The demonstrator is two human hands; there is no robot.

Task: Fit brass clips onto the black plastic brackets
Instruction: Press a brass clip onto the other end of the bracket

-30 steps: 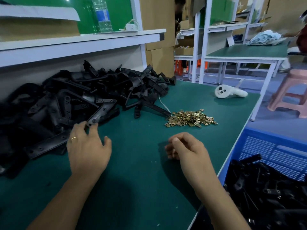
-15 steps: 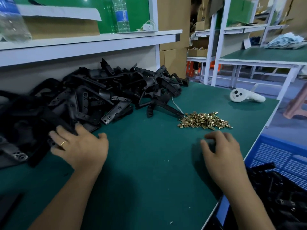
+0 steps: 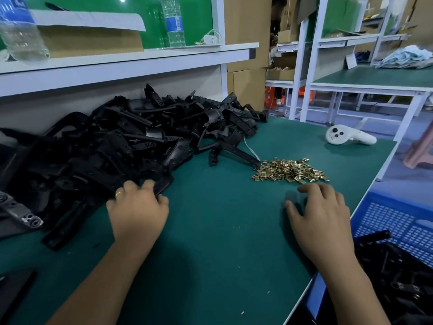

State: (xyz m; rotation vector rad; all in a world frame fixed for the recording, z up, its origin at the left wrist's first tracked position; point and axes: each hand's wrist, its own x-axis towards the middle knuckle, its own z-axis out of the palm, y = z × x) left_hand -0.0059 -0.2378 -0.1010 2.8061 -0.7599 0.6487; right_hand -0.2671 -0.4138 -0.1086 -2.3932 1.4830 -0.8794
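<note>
A small heap of brass clips (image 3: 290,171) lies on the green bench (image 3: 222,231), just right of a large pile of black plastic brackets (image 3: 112,146) stacked against the back wall. The left hand (image 3: 138,207), with a ring on one finger, has its fingers curled over the near edge of one bracket (image 3: 164,184) at the foot of that pile, while the right hand (image 3: 321,214) hovers spread and palm down just in front of the clips, holding nothing. A white controller (image 3: 346,138) rests further back on the bench, and a blue crate (image 3: 398,216) with more black parts stands beside the bench's right edge.
</note>
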